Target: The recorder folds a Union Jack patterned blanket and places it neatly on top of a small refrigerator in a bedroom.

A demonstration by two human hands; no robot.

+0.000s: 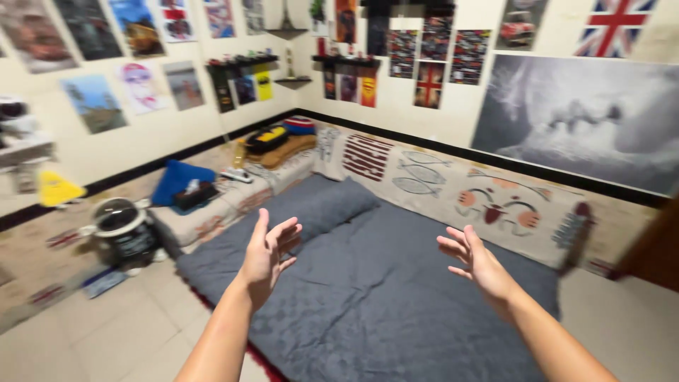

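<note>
Above the mattress: two bare hands are held out in the air, palms turned toward each other, well apart.
Left hand (267, 255): spread wide, fingers loosely curled at the tips; nothing is held or touched.
Right hand (472, 259): opened wide, fingers stretched toward the left; nothing is held or touched.
Mattress (382, 297): one, laid on the tiled floor (106, 339) below both hands and covered in a dark grey sheet; it is the thing nearest to them.
Pillow (318, 205): one, grey, laid at the far end of the mattress, beyond the left hand.
Bench (212, 212): one low cushioned ledge is run along the left wall; one blue cloth (180, 178) and one dark box (196, 194) are set on it.
Cooker (126, 230): one round black pot with a glass lid is stood on the floor, left of the mattress.
Hanging (460, 194): one patterned cloth is spread along the far wall.
Flag (614, 25): one is seen at top right.
Posters: many are pinned on both walls; too blurred to be counted.
</note>
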